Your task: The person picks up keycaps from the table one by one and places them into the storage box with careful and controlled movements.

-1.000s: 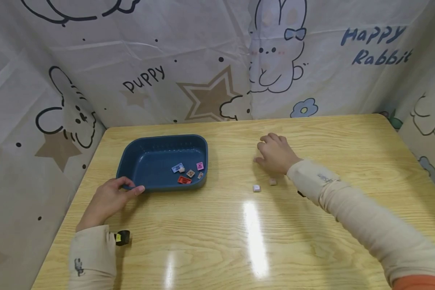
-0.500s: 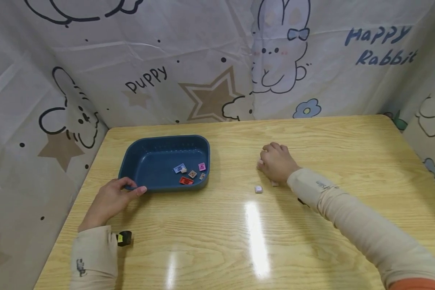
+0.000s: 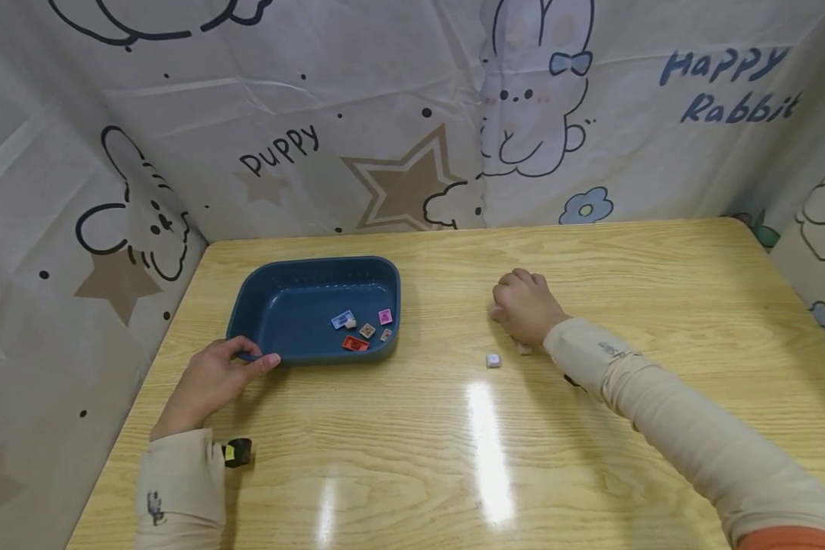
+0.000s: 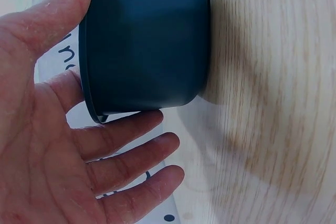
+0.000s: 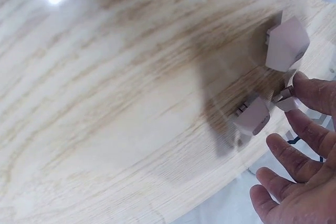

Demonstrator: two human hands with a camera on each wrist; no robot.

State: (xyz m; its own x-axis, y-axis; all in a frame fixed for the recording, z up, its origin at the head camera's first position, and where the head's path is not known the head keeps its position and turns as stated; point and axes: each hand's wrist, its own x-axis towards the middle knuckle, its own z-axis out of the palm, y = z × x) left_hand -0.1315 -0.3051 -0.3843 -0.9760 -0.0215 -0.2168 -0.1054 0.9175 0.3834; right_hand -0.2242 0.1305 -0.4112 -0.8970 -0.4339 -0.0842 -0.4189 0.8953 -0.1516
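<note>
At the left of the head view, a dark blue plastic basin (image 3: 302, 357) holds several small coloured pieces. My left hand (image 3: 215, 378) pinches its rim at the near left corner. In the left wrist view, the other fingers (image 4: 131, 171) lie extended beside the basin's wall. My right hand (image 3: 528, 307) is low over the table to the right. The right wrist view shows its thumb and index finger pinching a small pale keycap (image 5: 287, 102). On either side of that stand two pinkish keycaps, a bigger keycap (image 5: 287, 44) and another keycap (image 5: 253, 116).
A white keycap (image 3: 493, 360) lies on the wooden table (image 3: 399, 443), nearer than the right hand. A pale keycap (image 3: 525, 348) shows partly under the right wrist. Inside the basin are a red piece (image 3: 355, 344), a blue piece (image 3: 342, 319) and a pink piece (image 3: 385, 316). A printed cloth (image 3: 282, 92) hangs behind.
My right hand has come down and slightly nearer, its fingers closing in around the keycaps. The left hand keeps its hold on the basin's rim. The head view has shifted slightly.
</note>
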